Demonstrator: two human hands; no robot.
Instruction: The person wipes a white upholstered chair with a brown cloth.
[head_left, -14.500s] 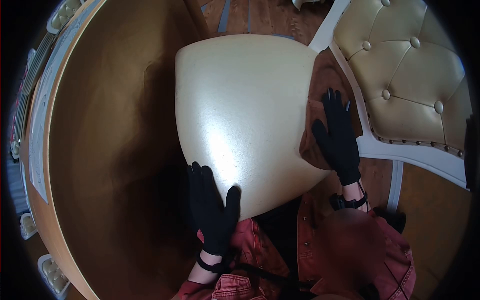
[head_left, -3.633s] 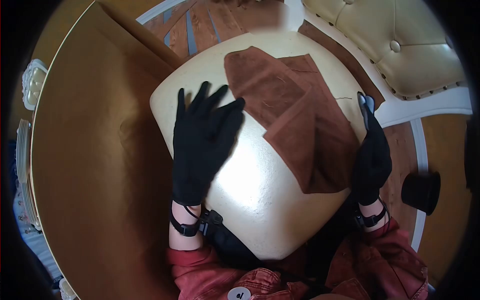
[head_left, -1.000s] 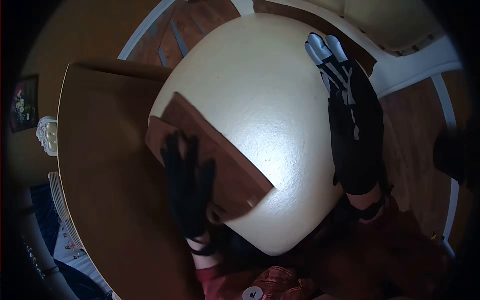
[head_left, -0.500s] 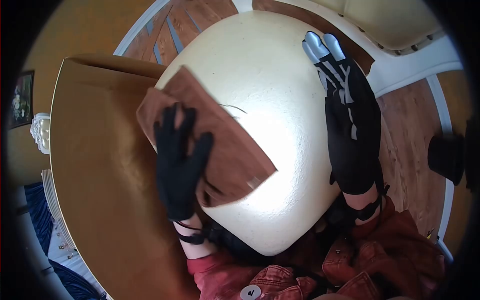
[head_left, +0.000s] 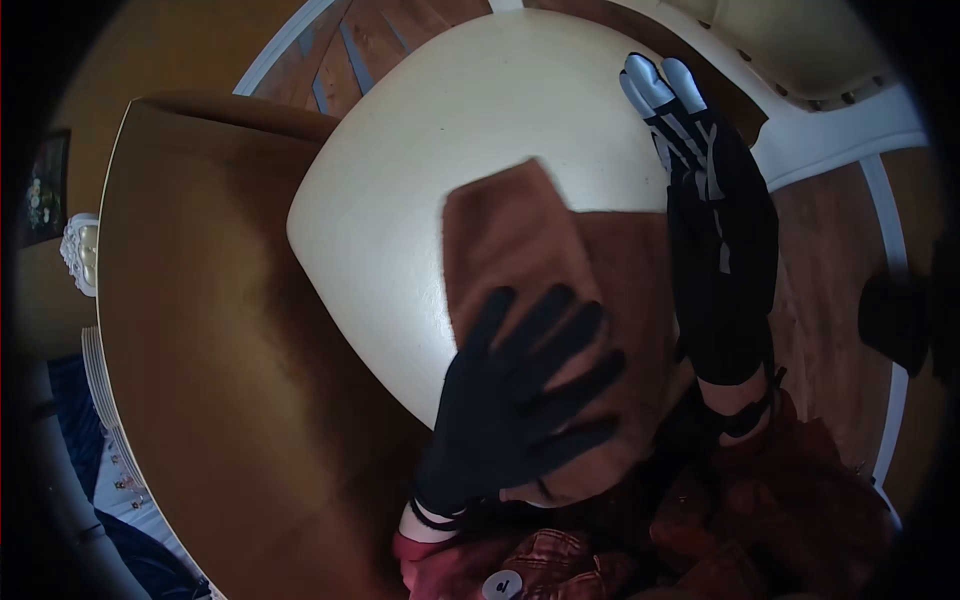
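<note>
My left hand [head_left: 520, 390], in a dark glove, lies with fingers spread over a folded brown cloth [head_left: 515, 225]. The cloth rests on a glossy cream surface [head_left: 400, 190] with rounded corners, which looks like a padded seat. Part of the cloth is hidden beneath my left palm. Along the right side of that surface, my right hand [head_left: 715, 220] is stretched out flat in a black glove with silver fingertips and pale stripes on its back. No object shows in it.
To the left curves a large brown upholstered back or panel [head_left: 220, 350]. A dark hat-like object [head_left: 893, 320] is at the far right, by the wooden floor [head_left: 825, 270]. A cream studded chair [head_left: 810, 50] stands at the top right.
My left hand and the brown cloth have moved right across the cream surface, closer to my body. The cloth has turned. My right hand has barely shifted. The scene is darker.
</note>
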